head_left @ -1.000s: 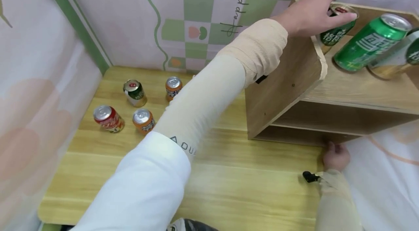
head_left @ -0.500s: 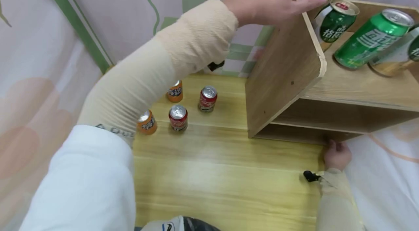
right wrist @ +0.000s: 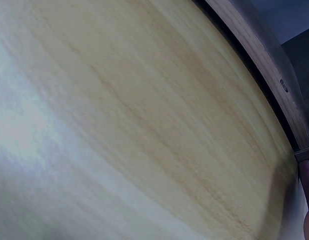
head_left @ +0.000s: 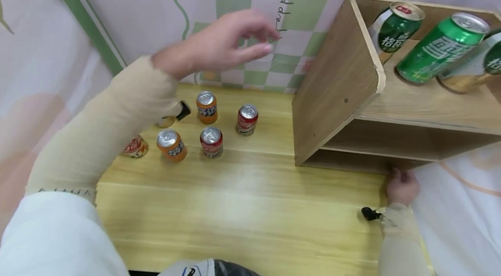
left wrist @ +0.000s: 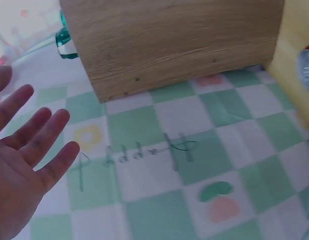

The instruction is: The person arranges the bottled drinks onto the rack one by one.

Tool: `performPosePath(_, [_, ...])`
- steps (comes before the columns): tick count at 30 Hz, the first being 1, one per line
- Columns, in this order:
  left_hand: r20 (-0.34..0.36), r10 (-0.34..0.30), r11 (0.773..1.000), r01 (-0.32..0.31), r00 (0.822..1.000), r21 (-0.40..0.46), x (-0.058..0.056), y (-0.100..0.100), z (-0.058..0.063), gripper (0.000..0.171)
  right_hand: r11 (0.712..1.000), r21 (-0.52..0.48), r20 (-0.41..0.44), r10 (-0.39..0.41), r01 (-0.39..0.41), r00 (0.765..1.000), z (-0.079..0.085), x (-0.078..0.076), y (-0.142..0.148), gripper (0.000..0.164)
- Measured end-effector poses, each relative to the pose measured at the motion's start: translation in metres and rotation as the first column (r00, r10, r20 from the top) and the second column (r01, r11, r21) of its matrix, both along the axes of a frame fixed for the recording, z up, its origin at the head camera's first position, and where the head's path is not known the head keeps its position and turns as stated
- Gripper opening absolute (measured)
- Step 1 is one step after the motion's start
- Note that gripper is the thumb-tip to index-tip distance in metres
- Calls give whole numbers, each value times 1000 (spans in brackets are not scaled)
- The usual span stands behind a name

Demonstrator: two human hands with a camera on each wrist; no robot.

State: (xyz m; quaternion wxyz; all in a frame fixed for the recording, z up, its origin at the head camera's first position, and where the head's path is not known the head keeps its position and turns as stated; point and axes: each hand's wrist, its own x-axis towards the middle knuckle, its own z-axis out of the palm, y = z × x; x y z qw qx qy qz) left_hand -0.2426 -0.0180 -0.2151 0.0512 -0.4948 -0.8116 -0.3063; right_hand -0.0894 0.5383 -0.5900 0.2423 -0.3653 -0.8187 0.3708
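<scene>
My left hand [head_left: 231, 41] hovers in the air before the checked backdrop, fingers loosely bent and holding nothing; the left wrist view shows its palm and spread fingers. Below it on the table stand orange soda cans [head_left: 206, 107] and red cola cans [head_left: 247, 119]. Another red can [head_left: 136, 147] and a gold-bottomed can [head_left: 166, 121] are partly hidden by the left forearm. Down at the right, my right hand [head_left: 403, 187] grips the lower front corner of the wooden shelf [head_left: 336, 93], most of its fingers hidden. In the right wrist view only a bit of that hand shows at the edge.
On the shelf's top level stand a white-and-green can [head_left: 397, 30], a bright green can [head_left: 442, 48] and a further can [head_left: 469, 69] by the right side. Fabric backdrop [head_left: 235, 6] rises behind the wood-grain table [head_left: 242, 215].
My left hand has drawn away from the white-and-green can on the shelf, back leftward, uncovering that can and the red cans on the table. The right hand stays at the shelf corner.
</scene>
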Motion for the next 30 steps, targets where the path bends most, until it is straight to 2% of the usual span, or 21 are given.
performPosePath(4, [25, 20, 999, -22, 999, 44, 15, -35, -36, 29, 1000, -9, 0, 17, -17, 1000, 2, 3, 0, 42])
performPosePath(7, [39, 38, 998, -40, 999, 49, 24, -54, -56, 28, 999, -31, -12, 16, -16, 1000, 4, 4, 0, 42])
performPosePath(11, [68, 82, 996, -84, 994, 33, 35, -79, -76, 28, 1000, -13, -25, 23, -24, 999, 4, 5, -1, 39])
performPosePath(14, [85, 123, 988, -130, 989, 81, 47, -101, -89, 29, 999, -14, -20, 29, -30, 999, 5, 5, -2, 39])
performPosePath(19, [123, 213, 958, -232, 969, 170, 72, -139, -112, 35, 998, -60, -11, 25, -26, 1000, 6, 6, -7, 40])
performPosePath(25, [156, 240, 917, -277, 958, 287, 96, -172, -146, 43, 999, -32, 3, 29, -29, 1000, 4, 4, -6, 42])
performPosePath(30, [214, 320, 881, -373, 923, 291, 108, -185, -176, 43, 997, -80, 17, 15, -13, 1000, 2, 3, -1, 45])
